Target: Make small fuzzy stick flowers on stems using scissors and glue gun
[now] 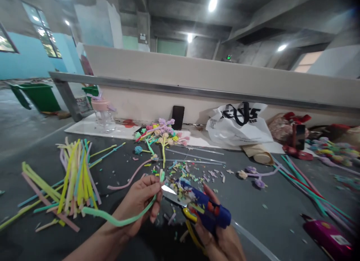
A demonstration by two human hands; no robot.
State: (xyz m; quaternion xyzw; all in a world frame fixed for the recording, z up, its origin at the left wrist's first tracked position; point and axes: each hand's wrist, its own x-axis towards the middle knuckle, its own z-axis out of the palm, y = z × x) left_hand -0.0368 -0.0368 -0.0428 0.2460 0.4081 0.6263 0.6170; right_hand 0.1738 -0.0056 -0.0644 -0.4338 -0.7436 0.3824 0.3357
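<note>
My left hand (147, 195) pinches a fuzzy mint-green pipe cleaner (120, 221) near its short curled end (162, 176); the long tail bends left over my wrist. My right hand (215, 234) is wrapped round a blue glue gun (204, 201), its nozzle end pointing left among trimmings. A clear glue stick (253, 238) trails from the gun's back. Scissors with yellow handles (189, 215) lie between my hands, blade (170, 193) toward my left fingers; whether my right hand touches them I cannot tell. Just beyond is a cream pipe-cleaner flower (164, 144) on a yellow stem.
Loose pipe cleaners (77, 178) heap at left. Finished flowers (161, 129), a phone (178, 117), a cup (103, 114) and a white bag (239, 122) line the back. Scraps (194, 171) litter the middle. At right lie a purple flower sprig (260, 182) and a magenta tool (327, 236).
</note>
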